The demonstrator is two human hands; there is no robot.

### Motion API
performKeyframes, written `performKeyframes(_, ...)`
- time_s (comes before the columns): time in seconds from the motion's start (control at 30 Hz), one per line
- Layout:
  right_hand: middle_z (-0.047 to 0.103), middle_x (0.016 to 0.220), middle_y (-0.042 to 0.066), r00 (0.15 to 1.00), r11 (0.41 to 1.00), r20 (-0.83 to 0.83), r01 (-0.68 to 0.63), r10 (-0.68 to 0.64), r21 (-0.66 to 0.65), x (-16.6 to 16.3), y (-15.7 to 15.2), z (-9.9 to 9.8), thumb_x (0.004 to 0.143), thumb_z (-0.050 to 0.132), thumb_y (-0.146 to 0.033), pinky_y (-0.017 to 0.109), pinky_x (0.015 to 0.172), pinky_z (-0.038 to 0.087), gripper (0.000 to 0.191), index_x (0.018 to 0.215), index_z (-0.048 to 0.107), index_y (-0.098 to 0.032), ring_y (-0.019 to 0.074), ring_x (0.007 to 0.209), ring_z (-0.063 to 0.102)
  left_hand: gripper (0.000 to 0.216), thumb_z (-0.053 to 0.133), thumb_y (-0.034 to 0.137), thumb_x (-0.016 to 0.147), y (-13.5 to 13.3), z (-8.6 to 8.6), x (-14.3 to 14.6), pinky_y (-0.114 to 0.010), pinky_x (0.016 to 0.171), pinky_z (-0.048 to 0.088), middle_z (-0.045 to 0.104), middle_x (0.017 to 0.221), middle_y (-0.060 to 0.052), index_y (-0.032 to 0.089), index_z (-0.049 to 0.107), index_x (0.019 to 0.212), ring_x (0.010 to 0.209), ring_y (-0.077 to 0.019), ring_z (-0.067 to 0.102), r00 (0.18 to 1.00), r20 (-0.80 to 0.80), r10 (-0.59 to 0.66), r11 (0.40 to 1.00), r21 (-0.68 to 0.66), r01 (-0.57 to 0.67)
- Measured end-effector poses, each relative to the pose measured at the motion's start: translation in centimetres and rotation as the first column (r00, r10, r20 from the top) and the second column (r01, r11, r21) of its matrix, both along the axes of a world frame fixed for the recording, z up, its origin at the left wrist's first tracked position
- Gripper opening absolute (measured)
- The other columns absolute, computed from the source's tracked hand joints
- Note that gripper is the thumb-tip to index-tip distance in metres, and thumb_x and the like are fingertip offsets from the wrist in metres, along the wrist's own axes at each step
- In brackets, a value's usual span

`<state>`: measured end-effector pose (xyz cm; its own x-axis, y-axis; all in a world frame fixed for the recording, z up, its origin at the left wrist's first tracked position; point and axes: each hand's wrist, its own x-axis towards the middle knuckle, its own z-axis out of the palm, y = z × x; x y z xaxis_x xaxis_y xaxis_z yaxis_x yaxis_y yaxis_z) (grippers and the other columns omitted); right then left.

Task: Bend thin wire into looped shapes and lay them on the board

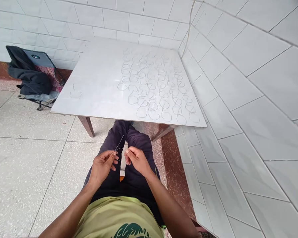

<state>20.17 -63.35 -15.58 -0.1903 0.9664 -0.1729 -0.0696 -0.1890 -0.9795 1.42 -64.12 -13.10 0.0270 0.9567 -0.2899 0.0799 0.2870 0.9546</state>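
My left hand [103, 164] and my right hand [136, 159] meet over my lap, both pinched on a thin piece of wire [119, 147]. The wire arcs up between my fingertips against my dark trousers. In front of my knees stands a white table [99, 82]. Several bent wire loops [152, 82] lie in rows across its right half. Two more wire loops [75, 91] lie apart near its left edge.
A folding chair [37, 74] with dark clothes heaped on it stands at the left against the tiled wall. A white tiled wall [250, 99] runs close along the right side. A cable [188, 29] hangs down at the table's far right corner. Speckled floor lies at left.
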Motion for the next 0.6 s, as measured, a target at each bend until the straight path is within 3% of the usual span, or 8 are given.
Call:
performKeyframes(0.13,0.062,0.063,-0.002,0.999,1.000,-0.044,0.030,-0.030,-0.003,0.2,0.3,-1.3,0.100,0.054,-0.058,0.023,0.052,0.045,0.043,0.088,0.064,-0.018,0.0116,0.052,0.055,0.034,0.074,0.049,0.086,1.8,1.7,-0.5,-0.025,0.046,0.054,0.073,0.081,-0.006,0.017,0.077,0.094,0.059,-0.0151,0.065,0.999,-0.032,0.041,0.996,0.074,-0.039)
performKeyframes(0.27,0.062,0.062,-0.002,0.996,0.997,0.075,0.045,-0.040,-0.061,0.4,0.2,-4.8,0.099,0.054,-0.050,0.023,0.050,0.043,0.036,0.085,0.062,-0.018,0.0112,0.048,0.054,0.026,0.074,0.042,0.086,5.8,6.7,-0.6,-0.025,0.048,0.054,0.073,0.078,-0.006,0.016,0.076,0.087,0.059,-0.0157,0.065,0.993,-0.099,0.068,0.982,0.184,-0.049)
performKeyframes(0.4,0.064,0.063,-0.001,0.950,0.994,0.312,0.012,0.023,-0.110,0.2,-0.3,-8.6,0.100,0.045,-0.028,0.023,0.052,0.044,0.024,0.085,0.060,-0.018,0.0120,0.049,0.056,0.025,0.071,0.037,0.086,12.2,11.0,0.1,-0.025,0.045,0.053,0.074,0.077,-0.009,0.013,0.076,0.084,0.056,-0.0153,0.065,0.978,-0.187,0.093,0.953,0.301,-0.033)
performKeyframes(0.5,0.066,0.064,-0.001,0.922,0.996,0.386,-0.013,0.044,-0.084,-0.1,-0.5,-10.2,0.098,0.047,-0.023,0.023,0.059,0.046,0.022,0.082,0.061,-0.019,0.0127,0.053,0.059,0.018,0.070,0.028,0.083,17.6,11.5,1.0,-0.026,0.047,0.055,0.074,0.078,-0.012,0.010,0.073,0.078,0.059,-0.0168,0.067,0.981,-0.171,0.086,0.957,0.289,-0.034)
performKeyframes(0.6,0.067,0.064,-0.002,0.902,0.998,0.427,-0.044,0.058,-0.044,-0.2,-0.4,-10.6,0.098,0.051,-0.022,0.024,0.068,0.046,0.023,0.077,0.062,-0.020,0.0133,0.057,0.061,0.013,0.070,0.021,0.078,21.7,10.6,1.6,-0.028,0.047,0.054,0.073,0.073,-0.012,0.009,0.071,0.073,0.053,-0.0154,0.064,0.979,-0.186,0.086,0.972,0.231,-0.042)
